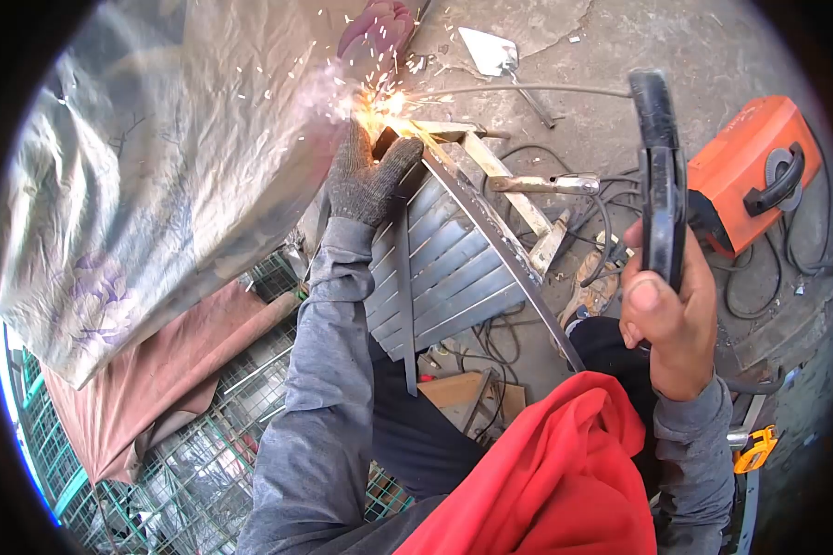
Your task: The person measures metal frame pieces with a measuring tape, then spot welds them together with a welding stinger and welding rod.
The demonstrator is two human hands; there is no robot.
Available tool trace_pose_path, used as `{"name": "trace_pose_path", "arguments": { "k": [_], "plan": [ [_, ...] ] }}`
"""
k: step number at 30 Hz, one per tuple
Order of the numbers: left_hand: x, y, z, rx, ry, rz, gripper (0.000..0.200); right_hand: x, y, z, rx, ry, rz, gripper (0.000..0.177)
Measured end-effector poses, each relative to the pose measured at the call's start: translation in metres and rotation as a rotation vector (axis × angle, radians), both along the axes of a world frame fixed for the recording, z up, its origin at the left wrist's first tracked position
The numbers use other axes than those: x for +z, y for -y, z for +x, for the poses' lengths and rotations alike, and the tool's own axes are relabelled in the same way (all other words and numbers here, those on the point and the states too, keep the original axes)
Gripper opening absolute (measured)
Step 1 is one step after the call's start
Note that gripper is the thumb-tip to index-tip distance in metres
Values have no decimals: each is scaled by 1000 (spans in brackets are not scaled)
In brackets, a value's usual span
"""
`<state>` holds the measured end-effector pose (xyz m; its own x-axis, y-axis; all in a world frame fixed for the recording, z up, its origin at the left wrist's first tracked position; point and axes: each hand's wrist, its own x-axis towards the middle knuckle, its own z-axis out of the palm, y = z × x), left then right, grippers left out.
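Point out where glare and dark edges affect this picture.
Head view: white-orange sparks burn out detail beside the grey-gloved left hand; head view: pale sheen streaks the shiny flower-printed sheet; head view: rounded black vignetting swallows the corners.

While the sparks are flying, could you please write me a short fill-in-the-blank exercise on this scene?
The gloved hand is the person's ____ one.
The bare hand grips an electrode holder coloured ____.
The boxy welding machine is ____.
The crumpled fabric at the picture's bottom centre is ____.
Missing words: left; black; orange; red.
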<state>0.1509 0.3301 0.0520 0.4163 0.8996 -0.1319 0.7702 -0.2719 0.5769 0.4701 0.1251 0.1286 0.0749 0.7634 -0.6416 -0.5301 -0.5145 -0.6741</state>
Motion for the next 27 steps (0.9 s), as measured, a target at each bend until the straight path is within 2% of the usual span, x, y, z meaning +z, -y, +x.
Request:
{"name": "trace_pose_path", "arguments": {
  "k": [1, 2, 4, 5, 8, 10, 12, 16, 18, 19, 20, 22, 23, 24, 26, 27],
  "plan": [
    [2, 0, 4, -52, -42, 105, 71, -1, 1, -2, -12, 32, 4, 69],
    [5, 1, 8, -97, -86, 214, 82, -1, 1, -1, -29, 23, 15, 69],
    [5, 0, 5, 69, -53, -22, 96, -3, 1, 0, -29, 12, 32, 68],
    [4, 1, 5, 70, -54, -20, 96, -5, 2, 0, -20, 10, 35, 68],
    [1, 5, 15, 178, 199, -147, 117, -11, 4, 3, 22, 26, 46, 69],
    [-1, 1, 13, 118, 166, -74, 116, -13, 4, 5, 5, 17, 26, 69],
    [-1, 3, 14, 229, 207, -233, 112, -15, 3, 6, -12, 13, 0, 69],
    [8, 2, 16, 212, 156, -213, 106, -20, 9, 11, -56, 38, 47, 65],
    [4, -10, 5, 92, 76, -134, 100, -20, 9, 13, -138, -8, 90, 62],
    [10, -10, 3, 151, 207, -309, 95, -16, 9, 15, -178, -26, 63, 59],
    [16, -9, 1, 166, 222, -317, 95, -15, 11, 15, -162, -12, 55, 59],
    [30, -11, -9, 89, 13, -348, 89, -15, 14, 12, -199, 9, 81, 58],
    [26, -9, -24, 25, -6, -229, 79, -14, 16, 12, -193, 14, 102, 57],
    [34, -5, -36, 37, 1, -218, 79, -13, 18, 12, -181, 19, 113, 57],
    [52, 6, -67, -9, -114, -335, 70, -11, 19, 10, -205, 48, 136, 55],
    [57, 13, -87, -62, -277, -271, 58, -9, 20, 10, -207, 66, 155, 52]
  ]
}}
